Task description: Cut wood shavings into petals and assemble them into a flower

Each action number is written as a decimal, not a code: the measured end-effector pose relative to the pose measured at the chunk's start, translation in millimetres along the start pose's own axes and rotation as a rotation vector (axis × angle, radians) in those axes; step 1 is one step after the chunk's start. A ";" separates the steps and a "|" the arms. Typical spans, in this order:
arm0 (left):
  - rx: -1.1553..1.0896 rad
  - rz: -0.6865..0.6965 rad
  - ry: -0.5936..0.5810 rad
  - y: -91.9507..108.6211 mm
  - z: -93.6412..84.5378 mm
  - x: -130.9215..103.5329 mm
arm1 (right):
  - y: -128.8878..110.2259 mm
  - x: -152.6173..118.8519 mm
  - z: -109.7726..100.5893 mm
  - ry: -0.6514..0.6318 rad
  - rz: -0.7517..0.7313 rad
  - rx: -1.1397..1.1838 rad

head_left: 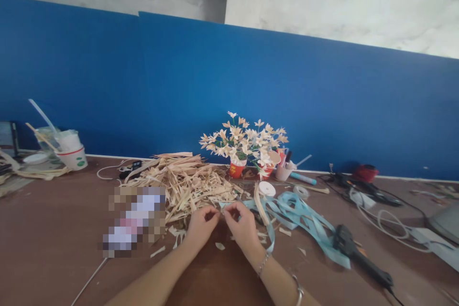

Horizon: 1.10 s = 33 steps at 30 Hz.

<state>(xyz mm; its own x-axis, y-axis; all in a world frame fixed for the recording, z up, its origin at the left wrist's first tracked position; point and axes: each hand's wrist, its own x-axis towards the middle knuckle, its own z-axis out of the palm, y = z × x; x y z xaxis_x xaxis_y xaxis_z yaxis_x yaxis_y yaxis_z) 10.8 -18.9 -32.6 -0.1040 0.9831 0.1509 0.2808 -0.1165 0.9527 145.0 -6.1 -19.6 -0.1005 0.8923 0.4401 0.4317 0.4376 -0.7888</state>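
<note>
My left hand (203,224) and my right hand (241,224) come close together over the brown table, thumb and fingertips pinched on each. Something small and pale shows between the fingertips, too small to name. Right behind my hands lies a heap of dry, pale husk strips (190,181). A light blue ribbon (299,210) lies in loose loops right of my right hand, and one end of it reaches near my fingers. A curved husk strip (261,205) stands just beyond my right hand. Small husk scraps are scattered around.
Pale husk-like flowers (247,141) stand in red cups (236,169) at the back. A black tool (362,258) with a cord lies at the right, near white cables (390,227). At left are a blurred-out item (134,222) on a cord and a white cup (73,158).
</note>
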 end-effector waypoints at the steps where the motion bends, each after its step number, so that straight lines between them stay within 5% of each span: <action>1: 0.001 -0.005 0.002 0.8 -0.1 -0.1 | 0.1 0.0 -0.1 -0.001 -0.009 -0.007; 28: 0.034 0.020 -0.025 -1.9 1.3 -1.9 | -1.7 -2.5 0.4 -0.009 -0.055 -0.118; 33: 0.036 0.040 -0.033 -1.8 -0.2 -1.1 | -0.9 0.9 -7.5 0.070 -0.124 -0.047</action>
<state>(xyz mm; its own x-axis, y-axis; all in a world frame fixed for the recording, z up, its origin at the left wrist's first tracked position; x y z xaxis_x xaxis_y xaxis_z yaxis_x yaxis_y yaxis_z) 10.3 -19.9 -34.4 -0.0609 0.9818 0.1797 0.3185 -0.1515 0.9357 151.3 -6.5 -15.3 -0.0935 0.8210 0.5632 0.4614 0.5370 -0.7062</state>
